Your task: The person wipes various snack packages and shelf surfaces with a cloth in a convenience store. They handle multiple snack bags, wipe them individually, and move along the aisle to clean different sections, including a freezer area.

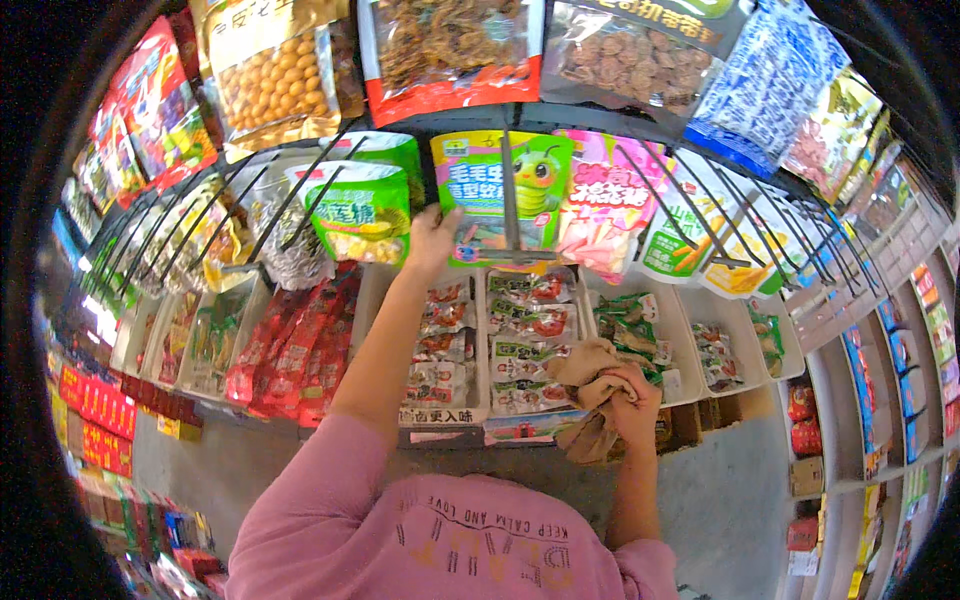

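My left hand [433, 238] reaches up to the left edge of a green and pink bag of caterpillar gummy candy [487, 199] hanging on a rack. The thumb lies against the bag's front edge; whether the fingers pinch it, I cannot tell. Just left of this hand hang green candy bags [358, 214]. Lower and to the right, my right hand [634, 397] grips a bunched brown cloth [592, 379]. Part of the cloth hangs over the front edge of a bin [675, 386] that holds green snack packets [626, 322].
Metal hooks [514, 202] jut out over the bins. A pink bag [606, 202] hangs on the right, with larger snack bags [454, 52] above. Red packets [300, 345] fill a bin on the left. Stocked shelves [862, 420] stand to the right, red boxes [97, 412] to the left.
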A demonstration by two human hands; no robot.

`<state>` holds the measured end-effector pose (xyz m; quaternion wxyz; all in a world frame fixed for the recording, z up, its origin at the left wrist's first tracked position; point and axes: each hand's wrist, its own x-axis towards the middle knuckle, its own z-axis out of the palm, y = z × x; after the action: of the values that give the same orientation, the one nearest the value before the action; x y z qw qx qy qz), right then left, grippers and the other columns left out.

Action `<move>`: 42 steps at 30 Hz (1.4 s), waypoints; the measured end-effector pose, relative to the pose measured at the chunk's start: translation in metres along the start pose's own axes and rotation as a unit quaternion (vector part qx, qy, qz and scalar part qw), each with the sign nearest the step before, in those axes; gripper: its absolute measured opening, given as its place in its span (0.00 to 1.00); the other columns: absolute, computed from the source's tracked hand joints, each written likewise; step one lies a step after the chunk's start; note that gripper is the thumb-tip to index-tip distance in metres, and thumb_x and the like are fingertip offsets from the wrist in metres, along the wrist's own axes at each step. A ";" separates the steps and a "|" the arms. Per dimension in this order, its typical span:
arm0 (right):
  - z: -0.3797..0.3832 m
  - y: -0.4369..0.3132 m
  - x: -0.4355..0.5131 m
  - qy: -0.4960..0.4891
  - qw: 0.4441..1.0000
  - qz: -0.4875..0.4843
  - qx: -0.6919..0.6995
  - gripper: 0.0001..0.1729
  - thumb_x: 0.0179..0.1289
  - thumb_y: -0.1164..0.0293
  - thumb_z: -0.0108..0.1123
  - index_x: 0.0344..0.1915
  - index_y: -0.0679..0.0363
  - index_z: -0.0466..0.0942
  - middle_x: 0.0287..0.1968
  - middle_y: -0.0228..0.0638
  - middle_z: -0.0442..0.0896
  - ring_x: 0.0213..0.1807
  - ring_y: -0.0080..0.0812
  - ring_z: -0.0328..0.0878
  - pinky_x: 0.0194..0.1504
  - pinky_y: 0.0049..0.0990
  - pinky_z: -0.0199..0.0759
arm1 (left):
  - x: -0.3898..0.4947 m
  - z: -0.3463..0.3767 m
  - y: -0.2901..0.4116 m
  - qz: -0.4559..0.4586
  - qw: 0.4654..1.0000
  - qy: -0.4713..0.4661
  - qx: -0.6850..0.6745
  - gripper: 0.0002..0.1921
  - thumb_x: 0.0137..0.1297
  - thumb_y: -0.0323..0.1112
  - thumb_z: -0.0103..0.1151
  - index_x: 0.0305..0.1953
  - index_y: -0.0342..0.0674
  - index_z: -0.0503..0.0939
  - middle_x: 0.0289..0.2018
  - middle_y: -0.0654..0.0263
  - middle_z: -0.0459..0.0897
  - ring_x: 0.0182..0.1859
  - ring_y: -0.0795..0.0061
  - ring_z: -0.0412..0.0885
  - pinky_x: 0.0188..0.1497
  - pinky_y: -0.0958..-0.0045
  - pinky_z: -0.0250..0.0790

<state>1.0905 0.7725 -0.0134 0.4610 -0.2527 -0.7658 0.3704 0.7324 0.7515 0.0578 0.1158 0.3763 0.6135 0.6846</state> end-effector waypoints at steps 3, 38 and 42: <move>-0.014 0.001 0.000 0.038 0.989 0.100 0.106 0.17 0.40 0.87 0.46 0.34 0.68 0.77 0.35 0.36 0.81 0.37 0.26 0.76 0.43 0.24 0.69 | -0.012 -0.009 -0.031 0.055 0.989 -0.033 0.134 0.13 0.62 0.31 0.55 0.44 0.27 0.73 0.30 0.57 0.79 0.31 0.67 0.78 0.34 0.66 0.70; -0.033 -0.052 0.208 0.017 0.919 -0.393 0.005 0.31 0.51 0.76 0.54 0.59 0.61 0.63 0.52 0.49 0.72 0.54 0.57 0.66 0.59 0.45 0.54 | -0.009 0.155 0.020 -0.063 0.994 -0.039 -0.085 0.18 0.58 0.47 0.60 0.33 0.33 0.80 0.24 0.70 0.77 0.24 0.85 0.71 0.24 0.79 0.62; -0.020 0.012 0.221 -0.064 0.968 -0.240 -0.028 0.30 0.50 0.78 0.55 0.57 0.60 0.64 0.51 0.52 0.72 0.55 0.52 0.68 0.57 0.40 0.60 | -0.029 0.163 0.025 -0.080 0.988 -0.073 -0.113 0.09 0.56 0.34 0.62 0.35 0.35 0.81 0.28 0.71 0.81 0.28 0.84 0.74 0.30 0.77 0.67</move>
<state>1.0102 0.9476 0.0984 0.4790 -0.0502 -0.8421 0.2430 0.8672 0.8509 0.0642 0.2563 0.3596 0.5504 0.7085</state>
